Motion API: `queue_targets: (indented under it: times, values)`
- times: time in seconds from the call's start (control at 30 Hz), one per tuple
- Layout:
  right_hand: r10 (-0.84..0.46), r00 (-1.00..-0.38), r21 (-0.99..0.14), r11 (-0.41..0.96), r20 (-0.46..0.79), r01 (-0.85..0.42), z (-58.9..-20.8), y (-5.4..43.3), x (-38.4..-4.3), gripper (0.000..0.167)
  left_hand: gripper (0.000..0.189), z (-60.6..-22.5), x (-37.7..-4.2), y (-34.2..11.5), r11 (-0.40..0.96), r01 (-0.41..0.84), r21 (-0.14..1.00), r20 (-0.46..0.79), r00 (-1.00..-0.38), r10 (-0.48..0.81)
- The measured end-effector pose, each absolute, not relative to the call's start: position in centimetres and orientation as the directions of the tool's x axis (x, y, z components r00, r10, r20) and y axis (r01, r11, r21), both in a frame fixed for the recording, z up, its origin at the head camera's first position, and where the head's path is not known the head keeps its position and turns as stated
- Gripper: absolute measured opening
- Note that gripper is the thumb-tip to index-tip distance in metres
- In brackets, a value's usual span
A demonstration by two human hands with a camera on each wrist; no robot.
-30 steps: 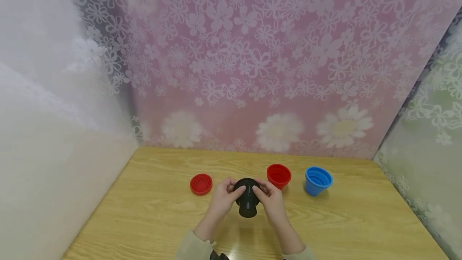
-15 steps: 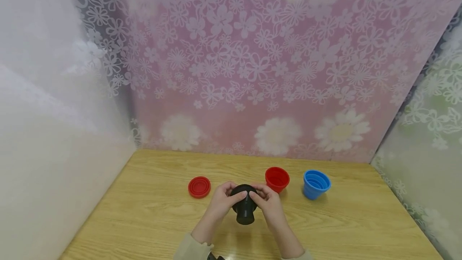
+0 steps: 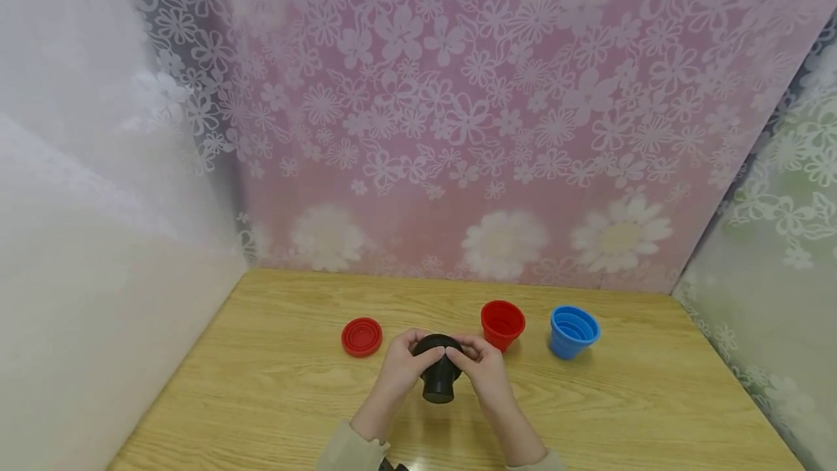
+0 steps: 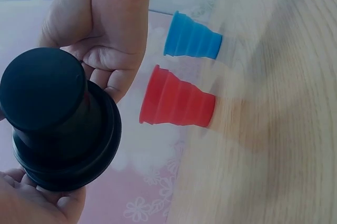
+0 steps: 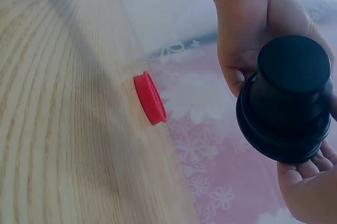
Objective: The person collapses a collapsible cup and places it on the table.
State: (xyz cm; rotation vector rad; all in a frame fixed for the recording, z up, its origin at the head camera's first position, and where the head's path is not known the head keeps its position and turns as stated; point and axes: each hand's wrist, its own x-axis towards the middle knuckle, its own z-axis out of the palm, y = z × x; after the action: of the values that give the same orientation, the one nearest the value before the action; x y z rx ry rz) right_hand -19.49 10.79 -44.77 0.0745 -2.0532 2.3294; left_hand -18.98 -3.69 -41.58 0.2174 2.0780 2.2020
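A black collapsible cup [image 3: 439, 376] is held above the table between both hands, tilted so its base faces back toward me. The left hand [image 3: 403, 367] grips its left side, the right hand [image 3: 482, 369] its right side. Both thumbs press on the cup's wall and nearly meet, while the other fingers curl round the wide rim. In the left wrist view the black cup [image 4: 50, 95] shows a narrow base part standing out from wider, folded rings. The right wrist view shows the same stepped shape of the cup [image 5: 294, 66].
A flattened red collapsible cup [image 3: 362, 337] lies left of the hands on the wooden table [image 3: 275, 384]. Behind the right hand stands an extended red cup [image 3: 502, 325], with an extended blue cup [image 3: 574, 332] farther right. A flowered pink backdrop [image 3: 418, 129] rises behind the table.
The black cup, still in both hands, has moved slightly lower and left in the head view. The thumbs have come closer together. The other cups remain in place on the table.
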Motion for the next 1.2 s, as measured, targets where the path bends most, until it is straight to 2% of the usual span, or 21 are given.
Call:
queue_targets:
  times: [0.17, 0.4, 0.67, 1.2]
  values:
    - [0.005, -0.998, -0.990, -0.129, 0.058, -0.058, -44.90, 10.57, -19.51, 0.030, 0.019, -41.75, -18.98, -3.66, -0.069, 0.036, 0.997, 0.047, -0.987, 0.153]
    - [0.027, -0.999, -0.992, -0.115, 0.040, -0.043, -45.18, 10.46, -19.63, 0.030, 0.020, -41.86, -18.89, -3.47, -0.009, 0.101, 0.995, 0.101, -0.989, 0.107]
    - [0.047, -0.998, -0.994, -0.103, 0.029, -0.034, -45.19, 10.32, -19.57, 0.031, 0.019, -42.05, -18.93, -3.22, 0.014, 0.117, 0.993, 0.115, -0.990, 0.081]
    - [0.115, -0.992, -0.998, -0.014, 0.054, -0.056, -45.15, 10.12, -19.83, 0.028, 0.011, -41.84, -18.95, -2.88, 0.058, 0.163, 0.985, 0.164, -0.987, -0.002]
